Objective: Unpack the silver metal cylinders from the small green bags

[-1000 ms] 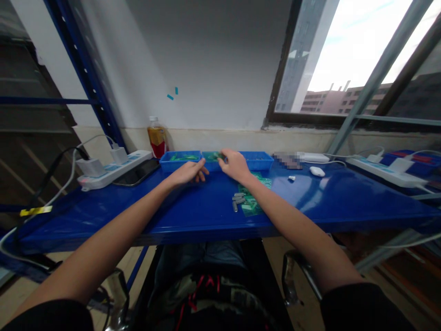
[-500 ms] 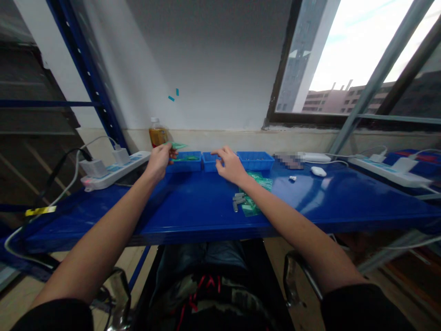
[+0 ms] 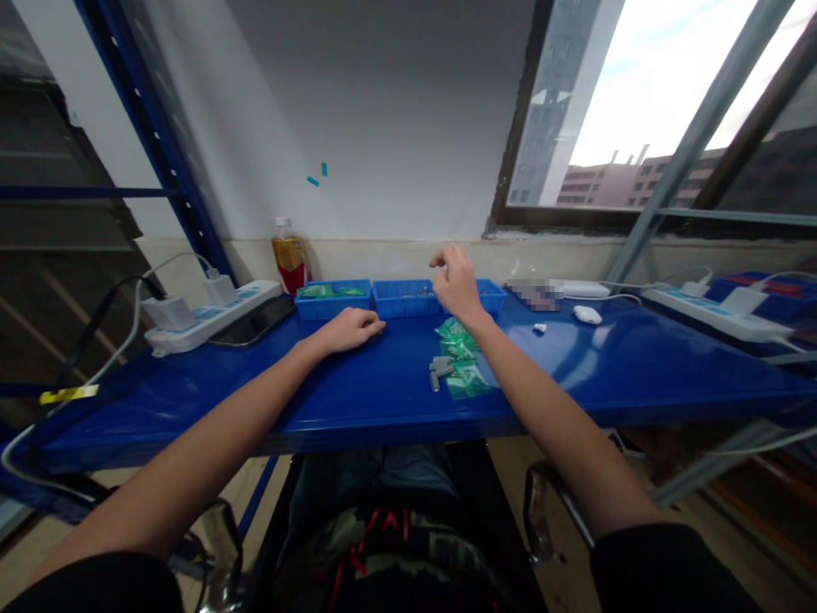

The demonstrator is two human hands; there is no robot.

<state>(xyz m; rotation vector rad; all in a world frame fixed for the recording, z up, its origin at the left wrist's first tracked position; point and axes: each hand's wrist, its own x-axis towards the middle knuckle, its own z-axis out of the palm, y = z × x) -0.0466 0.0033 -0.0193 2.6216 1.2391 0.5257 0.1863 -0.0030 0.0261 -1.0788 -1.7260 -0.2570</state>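
Observation:
My left hand (image 3: 350, 329) rests on the blue table (image 3: 357, 392), fingers curled and pressed down, just in front of the left blue tray (image 3: 333, 300), which holds green packets. My right hand (image 3: 458, 285) is raised above the middle blue tray (image 3: 404, 298) and the right blue tray (image 3: 490, 296), thumb and fingers pinched together; what they hold is too small to see. Below my right wrist lie several green packets (image 3: 463, 359) and a few small grey metal parts (image 3: 439, 371).
A bottle (image 3: 289, 259) stands at the wall behind the trays. A white power strip (image 3: 208, 312) with plugged chargers and a dark phone (image 3: 252, 323) lie at the left. More power strips, white devices and cables are at the right, under the window.
My left hand came back from the left tray, where it was holding a green packet in the air, down onto the table. My right hand lifted from the tray's front edge and moved right.

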